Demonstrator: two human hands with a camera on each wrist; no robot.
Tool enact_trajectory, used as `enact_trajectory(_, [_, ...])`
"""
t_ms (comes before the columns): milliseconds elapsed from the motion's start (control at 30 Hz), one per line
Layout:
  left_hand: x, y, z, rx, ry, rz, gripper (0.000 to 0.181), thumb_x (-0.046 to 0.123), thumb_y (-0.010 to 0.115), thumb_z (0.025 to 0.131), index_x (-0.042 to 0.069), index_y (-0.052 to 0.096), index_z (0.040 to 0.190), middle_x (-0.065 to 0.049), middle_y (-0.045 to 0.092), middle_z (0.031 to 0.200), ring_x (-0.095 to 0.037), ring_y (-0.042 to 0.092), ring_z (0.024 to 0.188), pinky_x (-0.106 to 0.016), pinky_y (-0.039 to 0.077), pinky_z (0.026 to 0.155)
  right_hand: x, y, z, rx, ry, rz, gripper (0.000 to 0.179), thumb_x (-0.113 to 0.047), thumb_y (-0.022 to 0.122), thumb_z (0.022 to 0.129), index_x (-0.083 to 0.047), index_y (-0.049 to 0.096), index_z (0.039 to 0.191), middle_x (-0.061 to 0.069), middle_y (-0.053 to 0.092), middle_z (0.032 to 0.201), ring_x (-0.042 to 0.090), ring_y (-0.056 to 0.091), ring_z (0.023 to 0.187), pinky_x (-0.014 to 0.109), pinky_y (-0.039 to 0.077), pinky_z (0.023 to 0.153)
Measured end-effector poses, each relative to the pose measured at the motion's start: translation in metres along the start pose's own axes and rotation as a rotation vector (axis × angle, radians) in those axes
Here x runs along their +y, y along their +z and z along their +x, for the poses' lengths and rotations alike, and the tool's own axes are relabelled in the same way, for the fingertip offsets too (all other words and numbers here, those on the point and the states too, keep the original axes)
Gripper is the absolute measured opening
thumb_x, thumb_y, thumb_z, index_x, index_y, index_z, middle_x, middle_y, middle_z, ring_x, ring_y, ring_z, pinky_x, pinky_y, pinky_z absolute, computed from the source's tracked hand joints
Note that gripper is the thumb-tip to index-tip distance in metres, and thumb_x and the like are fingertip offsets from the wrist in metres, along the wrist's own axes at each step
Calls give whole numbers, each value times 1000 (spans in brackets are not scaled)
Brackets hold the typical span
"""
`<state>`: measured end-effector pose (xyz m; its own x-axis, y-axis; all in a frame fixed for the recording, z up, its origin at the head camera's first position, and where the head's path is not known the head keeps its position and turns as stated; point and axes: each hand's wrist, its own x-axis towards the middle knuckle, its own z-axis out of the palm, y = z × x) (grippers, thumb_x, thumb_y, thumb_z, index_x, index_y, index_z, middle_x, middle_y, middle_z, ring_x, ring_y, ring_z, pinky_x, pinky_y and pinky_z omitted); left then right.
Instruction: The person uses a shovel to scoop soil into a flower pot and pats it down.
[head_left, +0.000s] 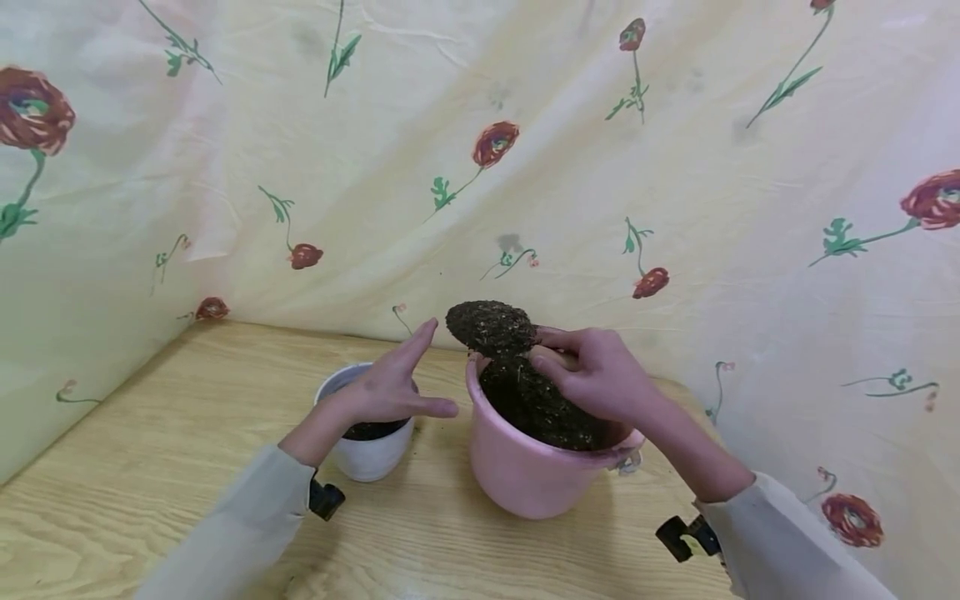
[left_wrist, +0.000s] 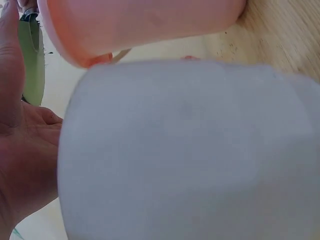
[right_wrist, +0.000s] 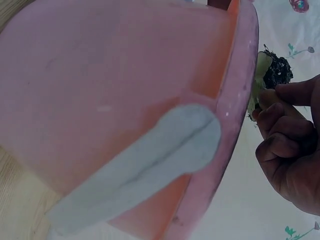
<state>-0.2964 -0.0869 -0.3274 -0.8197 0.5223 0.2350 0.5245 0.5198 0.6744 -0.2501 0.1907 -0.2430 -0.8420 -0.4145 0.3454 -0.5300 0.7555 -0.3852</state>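
Observation:
My right hand [head_left: 600,375] grips the short wooden handle of a hand trowel [right_wrist: 270,95] above the pink bucket [head_left: 517,471]. Dark soil [head_left: 491,327] is heaped on the trowel's blade, whose green underside shows in the left wrist view. More soil [head_left: 551,408] lies inside the bucket. To the left, my left hand [head_left: 382,387] hovers over the rim of a white pot [head_left: 371,458], thumb and fingers spread and holding nothing. Soil also shows inside that pot, partly hidden by the hand. In the left wrist view the pot's wall [left_wrist: 185,150] fills most of the picture.
Both containers stand on a light wooden table [head_left: 442,533], the bucket right of the pot. A pale handle [right_wrist: 150,160] hangs at the bucket's side. Flower-printed cloth [head_left: 390,167] rises behind the table and at both sides. Each wrist carries a small black camera [head_left: 326,498].

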Motion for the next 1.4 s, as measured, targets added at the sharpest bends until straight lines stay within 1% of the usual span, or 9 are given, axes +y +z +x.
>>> enact_trajectory(167, [-6, -8, -8, 12, -11, -11, 123, 57, 77, 73, 17, -5, 155, -5, -1, 161, -26, 7, 147, -51, 18, 115, -5, 6, 5, -20, -50, -2, 24, -25, 61, 95, -10, 74, 109, 11, 65, 124, 4, 31, 36, 30, 43, 67])
enact_trajectory(433, [-17, -16, -17, 58, -7, 20, 124, 57, 78, 72, 17, -4, 156, -9, 2, 161, -31, 15, 145, -54, 23, 113, -14, 15, 11, -50, -74, 21, 27, -26, 60, 95, -10, 71, 115, 5, 70, 88, 3, 30, 44, 32, 47, 73])
enact_trajectory(500, [-20, -18, -19, 66, -11, 25, 124, 56, 78, 72, 17, -4, 156, -9, 2, 161, -32, 15, 145, -54, 23, 113, -17, 17, 13, -57, -77, 30, 23, -25, 60, 95, -13, 72, 110, 0, 61, 69, 4, 31, 46, 31, 46, 71])
enact_trajectory(533, [-21, -19, -20, 69, -7, 28, 123, 56, 78, 73, 16, -4, 156, -10, 3, 161, -32, 14, 145, -54, 23, 113, -19, 18, 13, -54, -82, 29, 21, -25, 60, 95, -15, 73, 108, -2, 61, 69, 3, 35, 48, 31, 47, 72])
enact_trajectory(600, [-24, -21, -22, 75, 3, 35, 122, 54, 78, 73, 13, -3, 155, -12, 3, 161, -33, 14, 145, -54, 22, 113, -22, 19, 15, -60, -86, 28, 15, -25, 59, 96, -19, 73, 99, -6, 44, 56, 4, 35, 50, 29, 44, 66])
enact_trajectory(733, [-28, -24, -26, 77, 12, 47, 120, 51, 78, 76, 9, -1, 155, -16, 5, 160, -36, 12, 145, -56, 22, 112, -27, 24, 19, -67, -103, 23, 22, -27, 57, 97, -20, 66, 78, -10, 38, 54, 4, 34, 49, 26, 39, 57])
enact_trajectory(867, [-34, -28, -32, 78, -6, 42, 120, 51, 78, 76, 10, -2, 155, -16, 5, 161, -36, 12, 145, -57, 22, 112, -32, 30, 24, -83, -113, 42, 37, -26, 54, 98, -17, 48, 62, -8, 29, 51, 6, 23, 46, 23, 29, 50])
enact_trajectory(1067, [-47, -32, -45, 81, -26, 8, 119, 49, 79, 76, 12, -2, 155, -15, 4, 161, -36, 11, 145, -59, 24, 111, -42, 44, 33, -112, -152, 48, 42, -25, 54, 98, -18, 42, 59, -7, 26, 50, 6, 19, 46, 22, 27, 50])
enact_trajectory(1400, [-64, -36, -61, 62, -30, -14, 122, 45, 81, 75, 4, -3, 154, -20, 0, 160, -40, 5, 145, -62, 20, 110, -53, 61, 45, -159, -161, 81, 42, -24, 53, 98, -18, 37, 59, -6, 23, 52, 8, 17, 48, 23, 26, 52])
